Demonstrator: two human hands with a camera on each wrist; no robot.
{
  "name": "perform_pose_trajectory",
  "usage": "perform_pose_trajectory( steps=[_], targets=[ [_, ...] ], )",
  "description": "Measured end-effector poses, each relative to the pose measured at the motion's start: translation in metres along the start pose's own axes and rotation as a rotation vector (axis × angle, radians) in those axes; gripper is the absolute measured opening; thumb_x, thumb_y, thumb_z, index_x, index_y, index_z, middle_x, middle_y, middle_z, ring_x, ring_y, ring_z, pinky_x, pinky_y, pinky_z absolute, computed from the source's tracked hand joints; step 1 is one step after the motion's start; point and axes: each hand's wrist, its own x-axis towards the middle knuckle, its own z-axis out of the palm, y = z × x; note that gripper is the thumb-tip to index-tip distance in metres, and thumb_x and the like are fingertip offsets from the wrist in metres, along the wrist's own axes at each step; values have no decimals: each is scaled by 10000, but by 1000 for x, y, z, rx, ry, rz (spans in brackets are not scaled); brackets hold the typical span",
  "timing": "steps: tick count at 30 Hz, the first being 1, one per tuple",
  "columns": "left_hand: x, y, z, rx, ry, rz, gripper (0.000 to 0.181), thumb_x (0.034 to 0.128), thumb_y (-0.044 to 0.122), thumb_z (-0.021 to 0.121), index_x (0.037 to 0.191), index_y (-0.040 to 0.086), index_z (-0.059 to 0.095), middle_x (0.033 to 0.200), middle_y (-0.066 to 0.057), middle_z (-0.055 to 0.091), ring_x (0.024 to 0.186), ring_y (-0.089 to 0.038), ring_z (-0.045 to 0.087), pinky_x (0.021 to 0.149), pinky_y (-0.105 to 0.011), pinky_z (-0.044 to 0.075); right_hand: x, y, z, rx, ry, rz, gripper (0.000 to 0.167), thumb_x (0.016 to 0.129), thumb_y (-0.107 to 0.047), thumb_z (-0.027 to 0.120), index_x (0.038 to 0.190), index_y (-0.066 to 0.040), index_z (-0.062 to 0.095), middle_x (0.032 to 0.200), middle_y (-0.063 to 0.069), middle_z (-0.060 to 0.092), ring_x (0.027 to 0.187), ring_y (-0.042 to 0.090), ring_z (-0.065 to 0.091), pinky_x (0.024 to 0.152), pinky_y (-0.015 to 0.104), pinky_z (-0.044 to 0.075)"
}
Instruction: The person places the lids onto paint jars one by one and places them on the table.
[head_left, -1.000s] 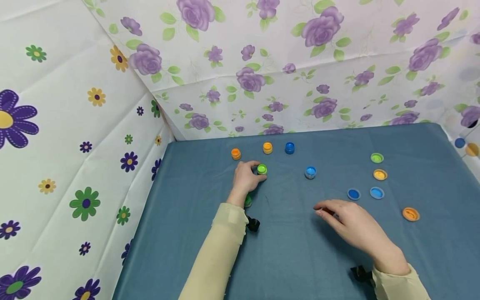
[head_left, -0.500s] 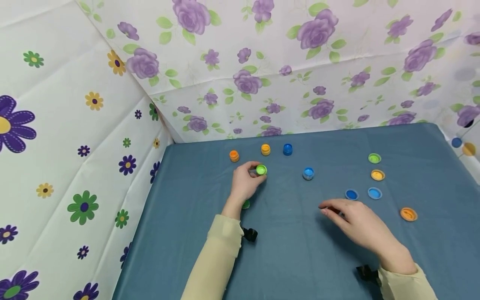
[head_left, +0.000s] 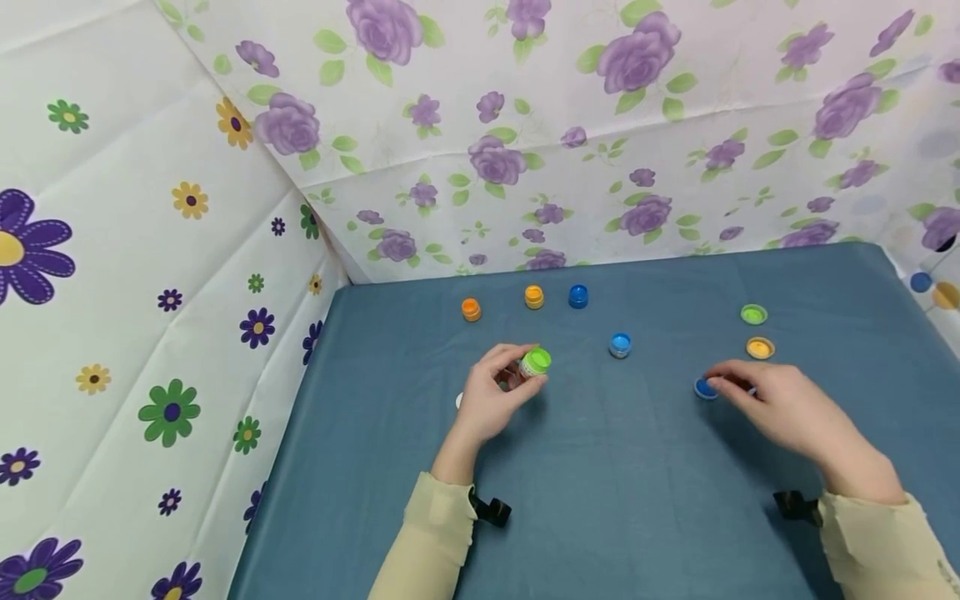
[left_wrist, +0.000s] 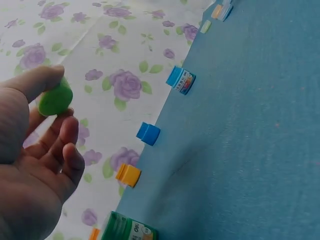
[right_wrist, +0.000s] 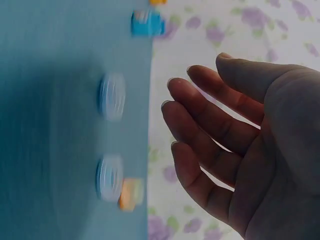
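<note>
My left hand [head_left: 491, 392] pinches a small light green paint jar [head_left: 536, 362] between thumb and fingers, held above the blue cloth. In the left wrist view the jar [left_wrist: 56, 99] sits at the fingertips while the other fingers curl loosely. A darker green jar [left_wrist: 127, 229] stands near that hand. My right hand [head_left: 810, 417] hovers over the loose lids, fingers slightly bent and holding nothing. Just by its fingertips lies a dark blue lid [head_left: 705, 388]. Two blurred lids, one of them the upper lid [right_wrist: 112, 96], appear in the right wrist view.
Along the back stand an orange jar [head_left: 471, 310], a yellow jar [head_left: 534, 297] and a dark blue jar [head_left: 578, 296]. A light blue jar [head_left: 619, 346] is mid-table. A green lid [head_left: 753, 314] and a yellow lid [head_left: 760, 348] lie at the right. Floral sheets border the table.
The left hand has lifted the light green jar and drawn it nearer. My right hand has moved right, over the lids, covering the light blue and orange ones in the head view.
</note>
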Motion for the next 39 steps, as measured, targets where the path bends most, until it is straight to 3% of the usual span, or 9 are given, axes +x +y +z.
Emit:
perform_pose_trajectory(
  steps=[4, 8, 11, 15, 18, 22, 26, 33, 39],
  targets=[
    [-8, -3, -1, -27, -10, 28, 434, 972, 159, 833, 1390, 106, 730, 1215, -8, 684, 840, -198, 585, 741, -342, 522, 8, 22, -8, 1, -23, 47, 368, 1141, -351, 562, 1309, -77, 741, 1133, 87, 742, 853, 176, 653, 690, 396, 526],
    [-15, -7, -1, -49, 27, 26, 450, 953, 141, 850, 1384, 105, 723, 1092, -44, 708, 823, -208, 604, 745, -402, 535, 15, 43, -15, -8, -27, 124, 464, 1150, -402, 515, 1364, -30, 692, 1170, 177, 731, 908, 260, 678, 730, 479, 553],
    [-18, -10, -2, -74, 69, 14, 428, 933, 108, 863, 1339, 81, 728, 997, -71, 711, 807, -222, 612, 742, -378, 531, 24, 56, -24, -19, -11, 205, 535, 1156, -441, 464, 1391, 5, 645, 1221, 264, 698, 960, 364, 673, 743, 541, 537],
    [-19, -13, -4, -87, 91, 2, 380, 926, 88, 865, 1288, 98, 748, 974, -59, 714, 801, -213, 615, 736, -330, 526, 39, 70, -36, -16, -7, 300, 604, 1159, -447, 428, 1482, 53, 525, 1328, 374, 587, 1081, 540, 601, 779, 638, 510],
    [-19, -15, -5, -76, 81, 14, 381, 939, 105, 856, 1306, 115, 751, 1008, -39, 709, 819, -203, 615, 740, -322, 530, 52, 76, -44, -35, -31, 327, 644, 1156, -405, 446, 1596, 58, 371, 1430, 459, 429, 1235, 652, 455, 871, 752, 451],
    [-19, -17, -6, -76, 63, 33, 381, 961, 107, 834, 1332, 111, 748, 1065, -42, 703, 855, -210, 607, 754, -333, 526, 65, 82, -51, -77, -92, 335, 746, 1139, -377, 484, 1679, 27, 165, 1488, 536, 215, 1317, 728, 259, 949, 833, 352],
    [-18, -18, -7, -102, 53, 41, 371, 976, 85, 811, 1341, 93, 745, 1089, -56, 706, 871, -203, 600, 759, -332, 516, 74, 85, -56, -105, -159, 321, 819, 1126, -393, 519, 1694, 2, 81, 1499, 557, 131, 1323, 751, 211, 972, 852, 324],
    [-19, -18, -7, -119, 67, 43, 405, 978, 54, 794, 1374, 75, 711, 1077, -70, 715, 887, -174, 626, 762, -349, 531, 84, 103, -59, -144, -218, 237, 823, 1112, -427, 556, 1665, 55, 181, 1500, 550, 193, 1347, 745, 217, 1019, 855, 283],
    [-21, -20, -7, -122, 75, 25, 354, 969, 69, 808, 1315, 85, 737, 1026, -62, 712, 867, -193, 631, 752, -365, 534, 86, 115, -55, -152, -225, 229, 836, 1102, -487, 562, 1658, 43, 232, 1500, 551, 192, 1339, 750, 224, 1014, 862, 278]
  ],
)
